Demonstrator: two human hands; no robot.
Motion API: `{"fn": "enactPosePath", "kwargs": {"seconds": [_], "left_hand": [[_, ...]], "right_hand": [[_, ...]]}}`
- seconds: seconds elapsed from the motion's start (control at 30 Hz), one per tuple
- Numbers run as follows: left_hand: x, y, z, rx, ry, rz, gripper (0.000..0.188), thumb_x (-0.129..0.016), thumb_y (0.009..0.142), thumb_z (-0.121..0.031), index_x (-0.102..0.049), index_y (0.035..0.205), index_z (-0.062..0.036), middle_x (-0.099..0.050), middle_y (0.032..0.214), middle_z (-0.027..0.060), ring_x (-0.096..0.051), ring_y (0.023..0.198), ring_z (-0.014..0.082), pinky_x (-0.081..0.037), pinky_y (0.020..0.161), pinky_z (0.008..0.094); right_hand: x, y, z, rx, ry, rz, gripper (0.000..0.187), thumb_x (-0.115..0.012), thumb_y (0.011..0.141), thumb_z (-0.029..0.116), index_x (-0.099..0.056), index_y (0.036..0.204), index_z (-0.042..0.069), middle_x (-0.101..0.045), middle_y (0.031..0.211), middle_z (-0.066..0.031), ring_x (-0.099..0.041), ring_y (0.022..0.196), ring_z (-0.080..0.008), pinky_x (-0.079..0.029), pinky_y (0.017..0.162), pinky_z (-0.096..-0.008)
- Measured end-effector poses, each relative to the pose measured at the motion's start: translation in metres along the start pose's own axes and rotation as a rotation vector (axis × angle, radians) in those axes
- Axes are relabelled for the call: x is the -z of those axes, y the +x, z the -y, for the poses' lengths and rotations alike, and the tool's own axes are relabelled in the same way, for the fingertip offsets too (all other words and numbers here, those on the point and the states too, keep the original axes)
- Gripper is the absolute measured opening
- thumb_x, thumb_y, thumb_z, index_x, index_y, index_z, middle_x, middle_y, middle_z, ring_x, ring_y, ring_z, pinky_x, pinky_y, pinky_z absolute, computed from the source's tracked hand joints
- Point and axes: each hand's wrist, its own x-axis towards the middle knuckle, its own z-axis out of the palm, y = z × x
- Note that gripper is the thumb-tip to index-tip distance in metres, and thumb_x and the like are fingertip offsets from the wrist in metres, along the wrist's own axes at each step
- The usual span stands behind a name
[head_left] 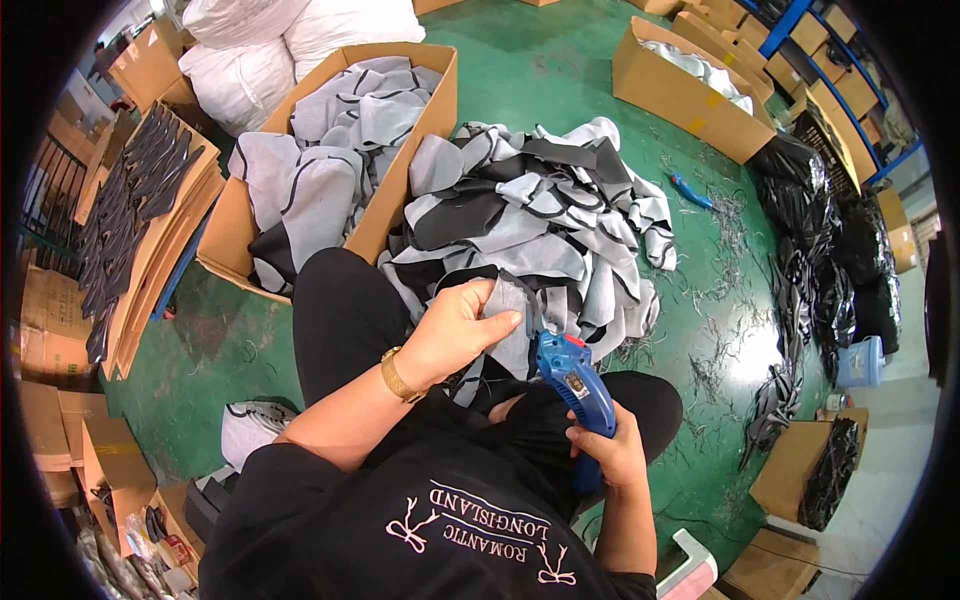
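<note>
The work looked to be partway through: one limp, light grey fabric piece [513,350] was in hand, held in front of the lap at the near edge of a broad, loose heap of grey and black fabric pieces [545,222], many with dark edging. The left hand [450,328] was closed to a pinch, with that piece between thumb and fingers; the right hand [622,452] was wrapped around the handle of a chunky blue plastic handheld tool [582,388], whose head stood at the piece's right edge, though it was hard to tell whether the two touched. Thin dark offcuts [725,255] scattered over the glossy green floor [560,65] suggested that a good deal of cutting was done, while the heap suggested that plenty might be left; nothing marked finished pieces from unfinished ones. By count, there was one piece in the left hand and there were two blue tools, the second, a smaller blue tool [692,192], lying on the floor right of the heap. Two open cardboard boxes showed grey fabric inside: a large brown box [425,145] just left of the heap and a long brown box [685,112] beyond it at the upper right. The heaped and boxed pieces overlapped too much to be counted singly.
</note>
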Motion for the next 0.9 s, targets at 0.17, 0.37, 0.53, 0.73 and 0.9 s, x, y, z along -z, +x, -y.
{"fn": "enactPosePath", "kwargs": {"seconds": [0.17,0.37,0.53,0.73,0.9], "left_hand": [[0.0,-0.004,-0.002,-0.079,0.106,0.029,0.009,-0.063,0.085,-0.009,-0.06,0.086,0.0001,-0.054,0.071,-0.006,-0.041,0.061,0.0007,-0.037,0.053,0.0201],[0.001,-0.011,-0.02,-0.001,0.226,0.109,0.009,-0.062,0.082,-0.008,-0.06,0.086,-0.0008,-0.054,0.071,-0.005,-0.044,0.064,0.0021,-0.04,0.057,0.0221],[0.005,-0.013,-0.026,0.002,0.365,0.222,0.016,-0.06,0.081,-0.002,-0.06,0.097,0.0001,-0.057,0.082,-0.0058,-0.048,0.075,0.0018,-0.043,0.068,0.0205],[0.005,-0.011,-0.027,-0.187,0.473,0.257,0.016,-0.059,0.073,-0.008,-0.054,0.086,-0.0012,-0.049,0.063,0.004,-0.044,0.057,0.0074,-0.04,0.055,0.0256],[0.014,-0.012,-0.037,-0.115,0.757,0.328,0.021,-0.059,0.072,-0.011,-0.054,0.09,-0.0016,-0.045,0.059,0.0077,-0.042,0.051,0.012,-0.039,0.05,0.0299]], "right_hand": [[0.004,0.002,-0.001,-0.034,0.043,0.041,0.028,-0.069,0.067,-0.002,-0.06,0.094,-0.003,-0.061,0.077,-0.0071,-0.059,0.058,-0.0154,-0.049,0.053,-0.0273],[0.007,0.003,-0.002,-0.079,0.107,0.086,0.029,-0.071,0.066,0.0,-0.061,0.093,-0.003,-0.062,0.079,-0.0069,-0.06,0.059,-0.0156,-0.051,0.052,-0.029],[0.011,0.005,-0.005,-0.092,0.138,0.124,0.029,-0.071,0.065,0.002,-0.061,0.092,-0.003,-0.062,0.078,-0.0071,-0.059,0.058,-0.0159,-0.051,0.052,-0.0287],[0.014,0.007,-0.001,-0.1,0.11,0.154,0.028,-0.071,0.064,0.003,-0.061,0.089,-0.003,-0.06,0.072,-0.0077,-0.058,0.056,-0.0171,-0.049,0.051,-0.0283],[0.014,0.012,0.007,-0.135,0.106,0.174,0.027,-0.071,0.063,0.002,-0.061,0.088,-0.004,-0.059,0.069,-0.0079,-0.058,0.054,-0.0176,-0.048,0.052,-0.0279]]}}
